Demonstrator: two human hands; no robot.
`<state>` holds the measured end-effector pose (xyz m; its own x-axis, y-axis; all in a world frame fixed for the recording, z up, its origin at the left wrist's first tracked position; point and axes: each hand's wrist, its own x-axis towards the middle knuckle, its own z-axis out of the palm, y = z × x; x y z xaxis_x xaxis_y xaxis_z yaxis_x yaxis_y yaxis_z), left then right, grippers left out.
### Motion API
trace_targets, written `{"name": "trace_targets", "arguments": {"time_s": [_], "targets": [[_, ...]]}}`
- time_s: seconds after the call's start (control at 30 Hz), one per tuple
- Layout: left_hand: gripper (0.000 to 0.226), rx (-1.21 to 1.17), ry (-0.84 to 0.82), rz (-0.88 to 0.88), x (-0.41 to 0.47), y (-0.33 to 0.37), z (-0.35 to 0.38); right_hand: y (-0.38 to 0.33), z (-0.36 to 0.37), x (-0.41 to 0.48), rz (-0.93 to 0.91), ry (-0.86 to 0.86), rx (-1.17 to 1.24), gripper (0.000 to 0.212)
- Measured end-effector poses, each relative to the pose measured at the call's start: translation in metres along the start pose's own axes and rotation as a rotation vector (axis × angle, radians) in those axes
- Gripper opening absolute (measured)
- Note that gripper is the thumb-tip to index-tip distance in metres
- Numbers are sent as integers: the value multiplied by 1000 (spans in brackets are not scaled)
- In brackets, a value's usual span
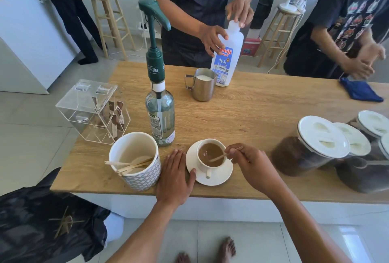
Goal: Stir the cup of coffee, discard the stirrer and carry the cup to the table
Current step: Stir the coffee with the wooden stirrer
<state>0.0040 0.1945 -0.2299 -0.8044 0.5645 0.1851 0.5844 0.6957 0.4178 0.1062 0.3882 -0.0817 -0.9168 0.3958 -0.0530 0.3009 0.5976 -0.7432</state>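
Note:
A white cup of milky coffee (207,165) stands on a white saucer (219,178) near the front edge of the wooden counter (252,115). My right hand (250,164) pinches a thin wooden stirrer (217,157) whose lower end dips into the coffee. My left hand (175,175) lies flat on the counter just left of the saucer, thumb touching its rim, holding nothing. A bin lined with a black bag (42,227) sits on the floor at lower left, with used stirrers lying in it.
A patterned pot of wooden stirrers (136,176) stands left of my left hand. Behind it are a syrup pump bottle (160,113) and a clear acrylic box (92,111). Coffee jars with white lids (311,147) crowd the right. A person opposite holds a milk bottle (228,56) beside a steel jug (203,87).

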Motion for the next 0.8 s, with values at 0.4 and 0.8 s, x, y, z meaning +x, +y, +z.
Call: {"name": "trace_targets", "arguments": {"time_s": [0.4, 0.8], "targets": [[74, -26, -57, -39, -5, 3, -7, -5, -29, -9, -71, 79, -36, 16], [59, -93, -190, -151, -34, 24, -35, -6, -36, -33, -148, 11, -87, 18]]}}
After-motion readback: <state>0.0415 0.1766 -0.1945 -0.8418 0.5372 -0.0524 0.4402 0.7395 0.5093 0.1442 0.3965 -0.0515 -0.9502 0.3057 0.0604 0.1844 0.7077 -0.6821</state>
